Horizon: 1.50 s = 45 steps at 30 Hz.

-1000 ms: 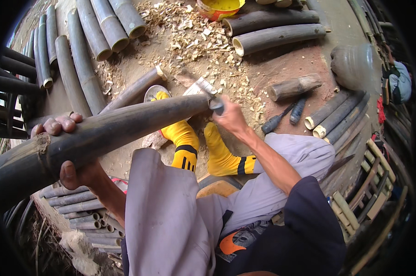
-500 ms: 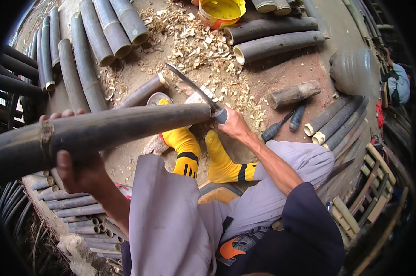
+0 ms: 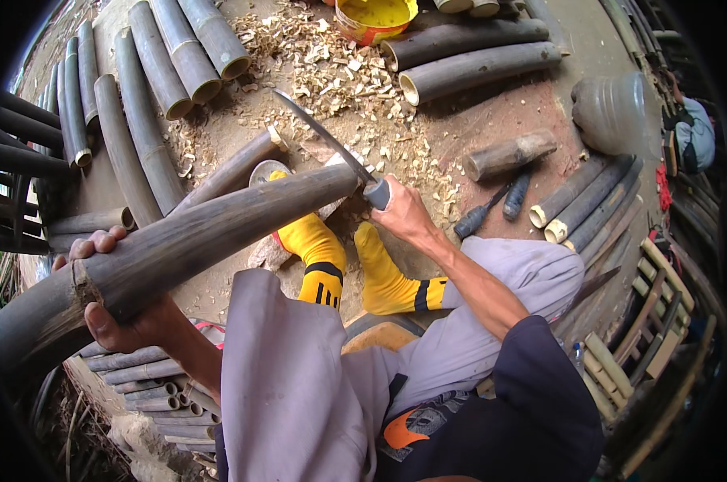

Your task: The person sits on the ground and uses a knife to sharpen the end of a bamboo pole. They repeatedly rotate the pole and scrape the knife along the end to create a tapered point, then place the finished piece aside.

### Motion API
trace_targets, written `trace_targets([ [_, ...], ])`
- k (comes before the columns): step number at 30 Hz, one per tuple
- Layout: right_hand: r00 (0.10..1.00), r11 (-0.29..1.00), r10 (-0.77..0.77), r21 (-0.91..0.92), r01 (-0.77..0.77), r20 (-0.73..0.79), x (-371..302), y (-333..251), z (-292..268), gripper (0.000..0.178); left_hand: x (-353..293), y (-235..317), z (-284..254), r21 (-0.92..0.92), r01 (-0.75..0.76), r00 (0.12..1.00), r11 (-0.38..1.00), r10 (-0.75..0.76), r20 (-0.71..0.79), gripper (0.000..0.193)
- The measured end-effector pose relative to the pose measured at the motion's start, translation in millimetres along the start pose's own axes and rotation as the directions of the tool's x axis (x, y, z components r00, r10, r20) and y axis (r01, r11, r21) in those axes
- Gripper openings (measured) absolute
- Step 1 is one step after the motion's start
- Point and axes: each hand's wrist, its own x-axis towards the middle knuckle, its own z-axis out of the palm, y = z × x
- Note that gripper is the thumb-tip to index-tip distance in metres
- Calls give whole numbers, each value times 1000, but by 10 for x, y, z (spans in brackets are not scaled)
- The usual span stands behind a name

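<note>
My left hand is wrapped round a thick dark bamboo pole near its knotted ring, with the fingers over the far side and the thumb on the near side. The pole slants up to the right across my lap, and its far end lies beside the blade. My right hand grips the grey handle of a long knife. The blade points up and left and passes by the pole's far end; whether it touches cannot be seen. Below that end are my feet in yellow socks.
Wood shavings cover the ground ahead, near a bucket with yellow inside. Cut bamboo lengths lie left and right. A short log, two dark-handled tools and a clear plastic jug sit at right.
My left hand has lowered its end of the pole, so the pole tilts more steeply up to the right. The knife and my right hand have shifted slightly left and down.
</note>
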Motion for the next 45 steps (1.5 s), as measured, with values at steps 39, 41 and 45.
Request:
trace_targets([
  [39, 999, 999, -14, 50, 11, 47, -8, 79, -38, 30, 194, 38, -109, -62, 14, 931, 998, 9, 364, 79],
  [41, 987, 984, -67, 153, 90, -150, -99, -132, -131, 30, 164, -83, -123, -73, 39, 921, 997, -8, 389, 79],
  [45, 994, 983, -65, 166, 78, -82, -47, -82, 15, 30, 239, 70, -128, -57, 10, 889, 998, 17, 458, 78],
])
